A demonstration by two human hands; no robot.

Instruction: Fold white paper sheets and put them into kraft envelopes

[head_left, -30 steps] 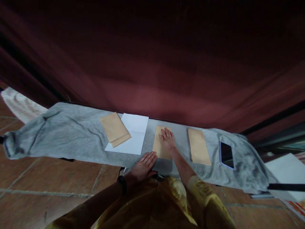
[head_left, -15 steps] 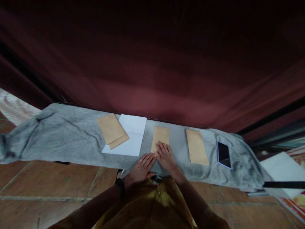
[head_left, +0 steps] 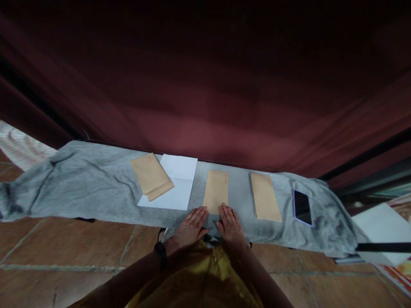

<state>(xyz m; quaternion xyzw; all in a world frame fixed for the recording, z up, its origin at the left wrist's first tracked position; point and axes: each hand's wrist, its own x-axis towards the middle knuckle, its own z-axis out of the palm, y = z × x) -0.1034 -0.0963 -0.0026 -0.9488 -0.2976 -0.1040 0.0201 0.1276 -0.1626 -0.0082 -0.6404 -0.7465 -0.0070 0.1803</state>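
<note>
A brown paper envelope (head_left: 216, 190) lies lengthwise before me on a grey cloth (head_left: 99, 184). My left hand (head_left: 191, 225) rests flat at its lower left corner, fingers stretched out. At the lower right corner lies my right hand (head_left: 230, 223), also flat, its fingertips touching the envelope's edge. Neither hand grasps anything. To the right is a stack of brown envelopes (head_left: 266, 197). On the left, several more envelopes (head_left: 150, 173) overlap at a slant, partly covering a creased white sheet of paper (head_left: 181, 182).
A phone (head_left: 302, 207) with a pale purple edge lies towards the cloth's right end. Behind the cloth rises a dark red fabric wall (head_left: 205, 124). White boxy material (head_left: 382, 231) and a black bar (head_left: 383, 247) stand at the far right. Tiled floor (head_left: 86, 248) shows below.
My right hand has slid from the middle of the envelope down and right to its lower right corner. My left hand stays nearly in place. The envelopes and phone have not moved.
</note>
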